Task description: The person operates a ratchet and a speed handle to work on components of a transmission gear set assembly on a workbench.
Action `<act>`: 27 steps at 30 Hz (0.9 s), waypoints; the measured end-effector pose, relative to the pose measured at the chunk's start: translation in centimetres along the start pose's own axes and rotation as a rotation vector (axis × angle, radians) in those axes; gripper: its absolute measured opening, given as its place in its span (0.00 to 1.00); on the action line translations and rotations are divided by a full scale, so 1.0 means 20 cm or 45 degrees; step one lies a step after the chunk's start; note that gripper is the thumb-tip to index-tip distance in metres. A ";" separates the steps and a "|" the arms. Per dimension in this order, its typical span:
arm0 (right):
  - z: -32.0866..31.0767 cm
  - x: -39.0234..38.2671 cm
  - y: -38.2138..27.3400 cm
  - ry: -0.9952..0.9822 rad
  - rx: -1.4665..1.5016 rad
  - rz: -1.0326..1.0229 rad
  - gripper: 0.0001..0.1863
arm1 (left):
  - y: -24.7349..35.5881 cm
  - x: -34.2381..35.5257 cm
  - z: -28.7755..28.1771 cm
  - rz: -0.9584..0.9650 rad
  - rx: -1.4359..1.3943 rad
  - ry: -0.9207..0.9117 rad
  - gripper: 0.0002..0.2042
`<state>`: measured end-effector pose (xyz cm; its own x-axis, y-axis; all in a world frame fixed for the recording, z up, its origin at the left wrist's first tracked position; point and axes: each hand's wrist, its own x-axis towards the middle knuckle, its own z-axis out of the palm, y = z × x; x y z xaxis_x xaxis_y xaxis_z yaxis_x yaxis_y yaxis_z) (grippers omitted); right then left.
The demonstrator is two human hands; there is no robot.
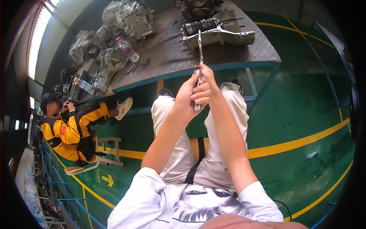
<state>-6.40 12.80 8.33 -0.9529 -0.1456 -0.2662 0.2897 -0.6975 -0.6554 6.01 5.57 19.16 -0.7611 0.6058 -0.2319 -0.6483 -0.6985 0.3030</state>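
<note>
Between my knees and the bench, a long silver wrench (200, 49) points away from me, both hands closed on it. My left hand (189, 92) wraps its fingers round the lower part, and the wrench's end pokes out beneath. Slightly farther up, my right hand (207, 74) grips the shaft, partly overlapping the left. The wrench's far end lies in front of a gear shaft (200, 26) set in an open metal gearbox housing (225, 37). Whether that end touches the housing or gears I cannot tell.
The steel-topped bench (160, 57) carries more gearbox castings (127, 19), a plastic bottle (127, 49) and loose bolts (132, 68). To my left a person in a yellow and black jacket (63, 131) sits on a chair, working at parts. Yellow lines cross the green floor (289, 114).
</note>
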 end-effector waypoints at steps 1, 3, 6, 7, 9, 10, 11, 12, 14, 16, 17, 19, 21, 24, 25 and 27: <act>0.02 -0.02 -0.01 -0.004 0.004 0.002 0.19 | 0.01 0.00 0.00 0.004 -0.003 0.004 0.16; 0.06 -0.06 -0.03 0.091 -0.030 0.012 0.19 | 0.03 -0.01 -0.01 0.002 -0.002 0.009 0.16; 0.03 0.00 -0.02 0.047 -0.015 0.023 0.20 | 0.02 0.02 -0.02 0.002 -0.001 -0.008 0.16; 0.03 0.02 -0.01 0.050 -0.014 0.025 0.20 | 0.02 0.02 -0.02 0.021 0.004 -0.020 0.16; 0.02 0.06 -0.01 0.020 0.033 0.067 0.20 | 0.01 0.03 -0.01 0.031 0.012 -0.010 0.16; 0.02 0.07 0.00 0.025 0.030 0.071 0.20 | 0.01 0.03 -0.01 0.047 0.018 -0.004 0.16; 0.01 0.08 0.00 0.031 0.015 0.049 0.20 | 0.02 0.04 -0.02 0.046 0.011 -0.002 0.16; 0.01 0.08 0.00 0.036 -0.001 0.026 0.21 | 0.03 0.04 -0.03 0.022 0.013 -0.019 0.15; 0.03 0.06 -0.02 0.061 -0.033 0.021 0.21 | 0.04 0.04 -0.05 0.002 0.013 -0.032 0.15; 0.03 0.05 -0.02 0.089 -0.066 0.012 0.21 | 0.04 0.05 -0.05 0.041 0.040 -0.069 0.15; 0.02 0.07 -0.02 0.042 -0.083 0.033 0.22 | 0.02 0.05 -0.04 0.037 0.036 -0.069 0.15; 0.00 0.09 -0.01 -0.008 -0.113 0.057 0.22 | -0.01 0.05 -0.02 0.090 0.069 -0.001 0.15; -0.03 0.11 0.01 -0.049 -0.095 0.055 0.22 | 0.00 0.05 -0.04 0.075 0.055 -0.011 0.15; -0.04 0.12 0.01 -0.051 -0.083 0.057 0.22 | 0.00 0.06 -0.05 0.058 0.036 -0.022 0.15; -0.03 0.12 0.02 -0.017 -0.090 0.068 0.22 | 0.00 0.06 -0.05 0.064 0.029 -0.020 0.15; -0.05 0.13 0.02 -0.068 -0.099 0.088 0.23 | -0.02 0.06 -0.04 0.083 0.036 -0.010 0.15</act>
<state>-8.70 12.78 6.66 -0.9331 -0.2302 -0.2762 0.3592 -0.6285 -0.6899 5.33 6.16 18.03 -0.8012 0.5626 -0.2038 -0.5966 -0.7253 0.3435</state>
